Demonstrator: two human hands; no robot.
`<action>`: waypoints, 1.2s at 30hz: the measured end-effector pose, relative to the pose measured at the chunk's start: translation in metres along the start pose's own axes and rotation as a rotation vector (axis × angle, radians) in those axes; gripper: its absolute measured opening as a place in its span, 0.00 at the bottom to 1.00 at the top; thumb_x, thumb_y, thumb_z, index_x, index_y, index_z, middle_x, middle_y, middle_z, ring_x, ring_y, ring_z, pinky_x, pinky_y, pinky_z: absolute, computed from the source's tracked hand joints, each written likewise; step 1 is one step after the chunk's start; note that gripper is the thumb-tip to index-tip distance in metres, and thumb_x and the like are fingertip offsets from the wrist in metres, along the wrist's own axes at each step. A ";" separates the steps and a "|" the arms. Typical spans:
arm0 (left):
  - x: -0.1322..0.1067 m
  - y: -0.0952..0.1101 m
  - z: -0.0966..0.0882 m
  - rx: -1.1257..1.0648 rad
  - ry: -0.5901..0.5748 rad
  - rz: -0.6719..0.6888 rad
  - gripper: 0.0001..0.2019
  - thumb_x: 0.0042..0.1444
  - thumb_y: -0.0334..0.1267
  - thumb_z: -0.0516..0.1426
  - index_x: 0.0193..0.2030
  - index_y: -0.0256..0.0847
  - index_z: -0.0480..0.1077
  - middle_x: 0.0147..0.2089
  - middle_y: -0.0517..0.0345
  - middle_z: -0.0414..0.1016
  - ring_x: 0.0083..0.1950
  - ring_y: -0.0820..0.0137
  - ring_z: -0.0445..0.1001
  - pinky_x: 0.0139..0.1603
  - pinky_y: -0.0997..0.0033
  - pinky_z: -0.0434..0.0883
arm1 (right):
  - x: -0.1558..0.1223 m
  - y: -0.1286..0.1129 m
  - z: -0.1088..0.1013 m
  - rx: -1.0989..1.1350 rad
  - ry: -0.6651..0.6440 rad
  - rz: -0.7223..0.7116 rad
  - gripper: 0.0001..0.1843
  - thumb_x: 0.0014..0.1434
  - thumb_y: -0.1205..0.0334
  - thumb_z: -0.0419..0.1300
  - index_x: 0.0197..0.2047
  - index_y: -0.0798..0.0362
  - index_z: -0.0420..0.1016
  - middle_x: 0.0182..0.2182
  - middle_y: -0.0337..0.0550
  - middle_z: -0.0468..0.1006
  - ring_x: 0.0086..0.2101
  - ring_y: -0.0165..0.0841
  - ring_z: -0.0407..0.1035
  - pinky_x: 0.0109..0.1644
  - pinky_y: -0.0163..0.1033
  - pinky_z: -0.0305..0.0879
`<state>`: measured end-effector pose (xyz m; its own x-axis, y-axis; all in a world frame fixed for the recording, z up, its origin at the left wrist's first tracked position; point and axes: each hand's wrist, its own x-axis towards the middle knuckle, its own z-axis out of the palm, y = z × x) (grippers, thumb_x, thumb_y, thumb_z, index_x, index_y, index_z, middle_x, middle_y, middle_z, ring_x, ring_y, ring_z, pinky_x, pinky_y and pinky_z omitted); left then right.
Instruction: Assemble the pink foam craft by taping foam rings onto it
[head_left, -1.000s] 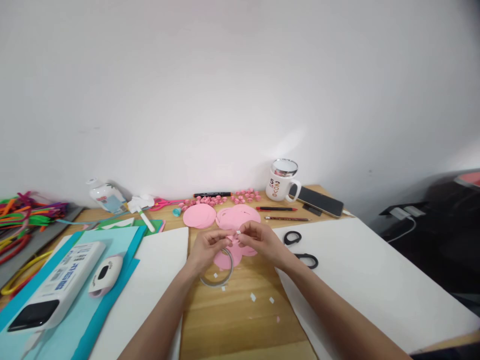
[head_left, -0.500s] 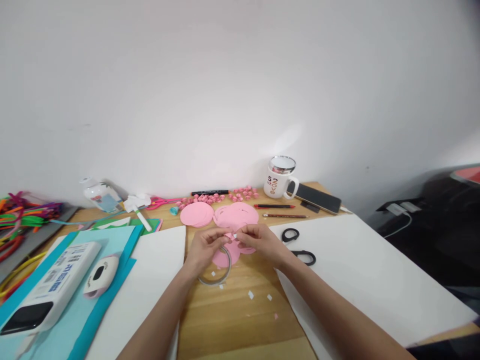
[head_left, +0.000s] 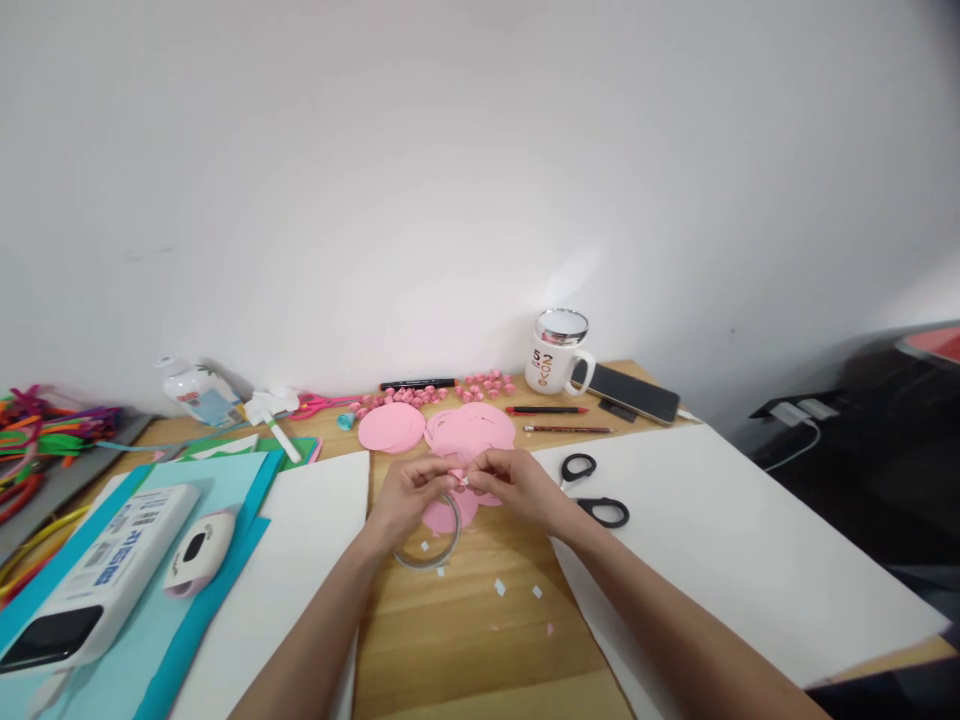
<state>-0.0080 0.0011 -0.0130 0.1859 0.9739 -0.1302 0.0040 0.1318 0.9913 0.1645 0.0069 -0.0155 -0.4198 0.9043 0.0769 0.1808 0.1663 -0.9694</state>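
My left hand [head_left: 405,495] pinches a small pink paper piece [head_left: 457,477] between thumb and fingertips. Close against it, my right hand [head_left: 517,482] has its thumb and fingers pressed together at the same piece. A tiny white bit [head_left: 466,481] shows at the right fingertips; whether it is stuck to the pink paper I cannot tell. Below the left hand lies a roll of tape [head_left: 429,567], partly covered by it. Pink paper circles [head_left: 472,432] overlap on the table just behind the hands, and one more pink circle [head_left: 448,515] shows beneath them.
Small white scraps [head_left: 500,587] dot the wooden table. Black-handled scissors [head_left: 604,512] rest on white paper at right. Behind stand a mug [head_left: 553,365], a phone [head_left: 634,392], a pencil [head_left: 568,430] and several pink rolled pieces [head_left: 405,398]. A white power bank [head_left: 105,570] lies at left.
My right fingertips have moved slightly left and down, closing in on the pink piece. The white bit, plainer before, is now mostly covered. The view has shifted a little.
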 end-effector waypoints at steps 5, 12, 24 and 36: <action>0.001 -0.001 -0.001 0.001 -0.036 -0.003 0.14 0.38 0.39 0.64 0.34 0.35 0.77 0.31 0.51 0.78 0.29 0.70 0.73 0.33 0.71 0.70 | -0.002 -0.003 -0.001 -0.091 0.006 -0.013 0.11 0.53 0.59 0.54 0.24 0.56 0.69 0.18 0.35 0.65 0.21 0.26 0.55 0.25 0.31 0.51; 0.001 -0.001 0.000 -0.026 -0.048 -0.003 0.13 0.38 0.38 0.65 0.32 0.35 0.77 0.31 0.52 0.77 0.30 0.69 0.73 0.34 0.69 0.70 | -0.001 0.000 0.002 -0.163 0.053 -0.058 0.08 0.51 0.66 0.55 0.23 0.57 0.71 0.18 0.36 0.69 0.20 0.25 0.58 0.25 0.30 0.53; 0.003 -0.007 0.004 -0.032 0.007 0.029 0.12 0.39 0.36 0.64 0.33 0.35 0.77 0.25 0.54 0.77 0.27 0.71 0.72 0.30 0.73 0.68 | -0.004 0.006 0.010 -0.341 0.224 -0.268 0.06 0.48 0.71 0.55 0.23 0.54 0.71 0.21 0.38 0.75 0.22 0.26 0.66 0.29 0.30 0.62; -0.002 -0.002 0.004 0.221 -0.016 0.193 0.09 0.45 0.34 0.60 0.34 0.38 0.77 0.34 0.52 0.77 0.34 0.66 0.73 0.35 0.70 0.70 | -0.002 0.004 0.004 0.262 0.160 0.119 0.10 0.39 0.60 0.66 0.24 0.57 0.73 0.19 0.39 0.75 0.20 0.27 0.66 0.23 0.31 0.61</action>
<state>-0.0043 -0.0018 -0.0147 0.2196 0.9738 0.0593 0.1805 -0.1003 0.9785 0.1621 0.0039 -0.0201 -0.2607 0.9651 -0.0250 -0.0236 -0.0322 -0.9992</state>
